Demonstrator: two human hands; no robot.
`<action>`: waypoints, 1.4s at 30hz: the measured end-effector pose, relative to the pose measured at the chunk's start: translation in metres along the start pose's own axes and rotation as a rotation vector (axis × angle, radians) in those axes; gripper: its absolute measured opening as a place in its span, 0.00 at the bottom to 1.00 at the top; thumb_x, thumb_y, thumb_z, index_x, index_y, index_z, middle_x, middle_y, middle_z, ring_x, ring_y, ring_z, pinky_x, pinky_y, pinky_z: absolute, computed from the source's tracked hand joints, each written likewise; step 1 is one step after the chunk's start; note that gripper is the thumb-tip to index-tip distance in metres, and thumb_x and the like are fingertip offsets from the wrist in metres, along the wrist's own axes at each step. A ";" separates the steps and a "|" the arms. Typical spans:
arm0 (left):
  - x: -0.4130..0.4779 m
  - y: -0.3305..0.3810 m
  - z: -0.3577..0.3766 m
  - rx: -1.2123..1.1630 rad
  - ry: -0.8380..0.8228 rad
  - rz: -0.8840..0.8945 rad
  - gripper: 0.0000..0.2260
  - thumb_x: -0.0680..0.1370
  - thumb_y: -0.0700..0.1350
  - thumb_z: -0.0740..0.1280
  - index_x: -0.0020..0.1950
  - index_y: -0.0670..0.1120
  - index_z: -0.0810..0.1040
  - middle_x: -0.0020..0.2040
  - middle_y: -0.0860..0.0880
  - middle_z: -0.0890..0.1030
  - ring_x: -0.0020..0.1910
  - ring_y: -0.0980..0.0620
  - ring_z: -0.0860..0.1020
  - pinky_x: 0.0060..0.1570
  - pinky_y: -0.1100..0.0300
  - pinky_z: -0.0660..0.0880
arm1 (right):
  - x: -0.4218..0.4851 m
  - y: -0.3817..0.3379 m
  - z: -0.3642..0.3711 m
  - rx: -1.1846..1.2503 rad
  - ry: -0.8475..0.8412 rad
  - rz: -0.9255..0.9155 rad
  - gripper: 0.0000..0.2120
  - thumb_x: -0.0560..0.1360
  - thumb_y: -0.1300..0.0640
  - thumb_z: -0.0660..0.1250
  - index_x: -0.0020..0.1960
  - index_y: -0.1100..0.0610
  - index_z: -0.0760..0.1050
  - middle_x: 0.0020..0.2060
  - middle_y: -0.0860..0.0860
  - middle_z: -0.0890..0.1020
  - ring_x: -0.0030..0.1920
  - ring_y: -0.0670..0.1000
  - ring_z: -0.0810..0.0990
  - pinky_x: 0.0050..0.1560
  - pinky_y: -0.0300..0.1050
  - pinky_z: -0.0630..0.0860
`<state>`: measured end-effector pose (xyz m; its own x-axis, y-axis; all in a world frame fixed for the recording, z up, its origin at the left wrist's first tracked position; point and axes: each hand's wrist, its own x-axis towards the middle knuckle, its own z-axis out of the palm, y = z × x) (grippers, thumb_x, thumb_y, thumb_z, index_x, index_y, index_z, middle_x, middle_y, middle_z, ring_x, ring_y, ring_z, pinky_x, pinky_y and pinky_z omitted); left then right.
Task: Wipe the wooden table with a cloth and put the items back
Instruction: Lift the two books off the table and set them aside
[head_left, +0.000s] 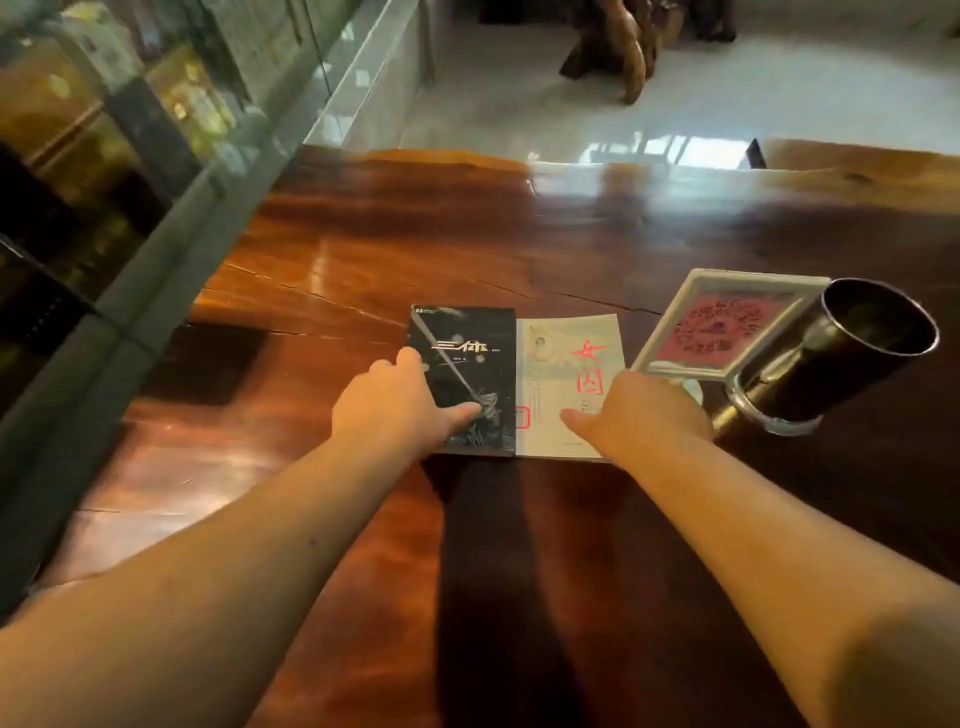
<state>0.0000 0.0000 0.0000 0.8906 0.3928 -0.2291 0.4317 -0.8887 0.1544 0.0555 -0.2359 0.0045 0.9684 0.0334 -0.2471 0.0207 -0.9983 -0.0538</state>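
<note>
Two books lie side by side on the glossy wooden table. The black book is on the left, the pale book with red characters on the right. My left hand grips the black book's left edge, thumb on its cover. On the pale book's right edge rests my right hand, thumb on the cover and fingers curled around the side. No cloth is in view.
A framed red picture leans against a tall black cylindrical cup right of the books, close to my right hand. A glass display case runs along the table's left edge. A wooden stool stands on the white floor beyond.
</note>
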 end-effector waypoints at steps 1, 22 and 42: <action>0.002 0.001 0.004 -0.062 -0.051 -0.065 0.45 0.64 0.79 0.69 0.68 0.48 0.68 0.61 0.42 0.77 0.59 0.38 0.79 0.42 0.50 0.71 | 0.000 0.000 0.006 0.060 -0.045 0.047 0.27 0.70 0.29 0.70 0.47 0.51 0.68 0.32 0.47 0.68 0.38 0.54 0.74 0.31 0.45 0.68; -0.030 -0.138 -0.022 -1.323 -0.332 -0.313 0.09 0.83 0.41 0.68 0.63 0.47 0.77 0.51 0.45 0.87 0.42 0.49 0.84 0.41 0.50 0.80 | 0.006 -0.021 0.012 1.228 -0.404 0.291 0.14 0.84 0.66 0.61 0.65 0.53 0.74 0.58 0.53 0.84 0.44 0.57 0.81 0.33 0.47 0.77; -0.135 -0.346 -0.018 -1.519 -0.324 -0.490 0.14 0.82 0.41 0.69 0.67 0.47 0.76 0.58 0.45 0.86 0.52 0.46 0.86 0.39 0.53 0.81 | 0.007 -0.297 0.033 1.218 -0.490 0.039 0.19 0.83 0.63 0.62 0.71 0.48 0.72 0.59 0.52 0.83 0.45 0.55 0.83 0.36 0.46 0.80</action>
<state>-0.2670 0.2592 -0.0049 0.6525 0.3139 -0.6897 0.5595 0.4142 0.7179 0.0475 0.0624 -0.0131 0.7678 0.2767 -0.5778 -0.4908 -0.3256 -0.8081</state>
